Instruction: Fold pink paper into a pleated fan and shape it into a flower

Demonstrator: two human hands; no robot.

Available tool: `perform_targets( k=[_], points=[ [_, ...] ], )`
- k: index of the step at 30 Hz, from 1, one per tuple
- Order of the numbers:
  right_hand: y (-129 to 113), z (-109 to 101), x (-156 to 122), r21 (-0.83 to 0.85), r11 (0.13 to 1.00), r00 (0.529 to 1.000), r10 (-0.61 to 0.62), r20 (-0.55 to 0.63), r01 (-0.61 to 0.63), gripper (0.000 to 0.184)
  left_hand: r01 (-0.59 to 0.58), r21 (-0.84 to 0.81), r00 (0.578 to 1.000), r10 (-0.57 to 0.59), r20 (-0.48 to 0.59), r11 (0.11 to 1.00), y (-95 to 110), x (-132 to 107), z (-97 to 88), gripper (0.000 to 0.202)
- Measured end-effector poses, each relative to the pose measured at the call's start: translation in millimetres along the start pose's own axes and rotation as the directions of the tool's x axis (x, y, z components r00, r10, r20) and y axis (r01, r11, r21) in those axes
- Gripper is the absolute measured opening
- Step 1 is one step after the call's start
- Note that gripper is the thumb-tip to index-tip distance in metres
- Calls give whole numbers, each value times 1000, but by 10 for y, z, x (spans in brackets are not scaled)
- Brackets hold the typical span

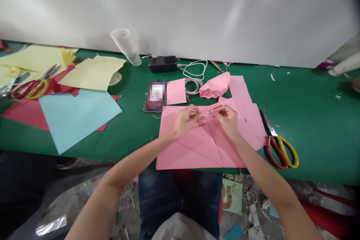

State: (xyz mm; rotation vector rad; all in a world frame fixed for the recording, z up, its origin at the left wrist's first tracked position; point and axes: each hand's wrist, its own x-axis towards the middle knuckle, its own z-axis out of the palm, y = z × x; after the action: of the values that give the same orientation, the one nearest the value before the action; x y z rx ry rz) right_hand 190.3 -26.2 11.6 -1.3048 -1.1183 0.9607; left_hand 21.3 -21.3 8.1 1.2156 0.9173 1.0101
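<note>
Fingers [194,108] pinched nearly closed on both sides now, thumbs against forefingers: left hand [184,120] and right hand [229,120] have a narrow folded pink strip [208,109] caught between them, right above a stack of pink sheets [191,152] at the near edge of the green surface [317,120]. Just beyond the hands, a pleated pink piece [216,85] sits near a coiled white cable [192,86]; left of that, a small pink sheet [176,91] lies beside the phone [155,95], its screen blurred out. Over to the right, scissors [273,132] with one red and one yellow handle, blades pointing away. Far left, a light blue sheet [80,116] overlaps red paper [24,114].
</note>
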Motion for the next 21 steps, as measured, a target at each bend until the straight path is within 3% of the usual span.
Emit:
perform_targets(
  k=[6, 10, 14, 21],
  points=[
    [4, -33, 19, -50, 999, 1000, -10, -12, 9, 20, 97, -92, 993, -90, 81, 991, 80, -16, -11, 21],
    [-2, -54, 17, -110, 993, 999, -32, -7, 31, 22, 193, -30, 976, -188, 111, 981, 156, -11, -76, 28],
    [-20, -42, -21, -107, 992, 996, -64, 68, 71, 19, 276, 15, 954, -276, 119, 961, 158, 17, -93, 17],
    [-50, -4, -70, -159, 983, 988, -75, 133, 96, 18, 271, 87, 945, -282, 164, 959, 39, 44, -71, 32]
  ],
)
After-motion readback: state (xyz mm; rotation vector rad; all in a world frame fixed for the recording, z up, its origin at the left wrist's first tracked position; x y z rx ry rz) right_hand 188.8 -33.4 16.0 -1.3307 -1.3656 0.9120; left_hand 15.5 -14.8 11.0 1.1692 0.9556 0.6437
